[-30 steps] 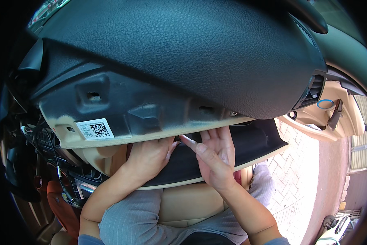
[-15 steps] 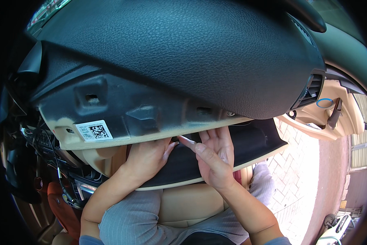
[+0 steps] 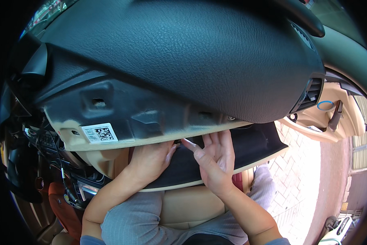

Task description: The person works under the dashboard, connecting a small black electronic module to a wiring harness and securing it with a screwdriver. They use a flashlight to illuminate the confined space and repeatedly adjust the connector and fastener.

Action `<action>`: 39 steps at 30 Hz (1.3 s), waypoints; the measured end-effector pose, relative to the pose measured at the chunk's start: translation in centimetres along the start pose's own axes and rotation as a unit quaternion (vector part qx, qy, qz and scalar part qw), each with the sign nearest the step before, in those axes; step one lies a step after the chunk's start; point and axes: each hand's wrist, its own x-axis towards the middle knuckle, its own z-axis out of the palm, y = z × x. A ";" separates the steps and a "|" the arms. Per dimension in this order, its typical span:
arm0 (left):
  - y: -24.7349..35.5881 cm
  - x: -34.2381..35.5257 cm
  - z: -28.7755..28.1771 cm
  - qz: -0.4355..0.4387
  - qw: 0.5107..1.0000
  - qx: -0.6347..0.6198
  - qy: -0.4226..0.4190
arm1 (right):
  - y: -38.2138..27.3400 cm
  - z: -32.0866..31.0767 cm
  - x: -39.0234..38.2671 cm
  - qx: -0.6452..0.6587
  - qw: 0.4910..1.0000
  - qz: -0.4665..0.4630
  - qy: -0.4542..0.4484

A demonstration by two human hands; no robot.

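The lower edge of the dark dashboard panel (image 3: 151, 98), beige along its rim and bearing a white label, hides most fingertips. My left hand (image 3: 153, 159) is back-up beneath that edge, thumb showing and fingers tucked out of sight. Beside it, my right hand (image 3: 214, 163) is palm-up with fingers apart: one finger stretches left toward a small dark spot near my left thumb, too small to make out, while others reach up under the edge. A black flap (image 3: 257, 151) with a beige border, apparently an open glovebox lid, lies below both hands.
Loose wiring and a black cable (image 3: 63, 175) hang at left beside a reddish seat (image 3: 63, 208). My grey-clad legs are on a beige seat (image 3: 183, 204). An open beige door (image 3: 342, 122) shows at right, above paving; a white wheeled object (image 3: 336, 230) stands outside.
The dashboard sits slightly lower and further right in the picture, as the view has shifted. Both hands keep nearly the same pose beneath the panel edge.
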 end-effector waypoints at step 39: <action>0.2 1.9 -0.4 0.098 0.995 -0.001 -0.034 | 1.1 2.5 -1.3 -0.472 0.853 -0.224 0.016</action>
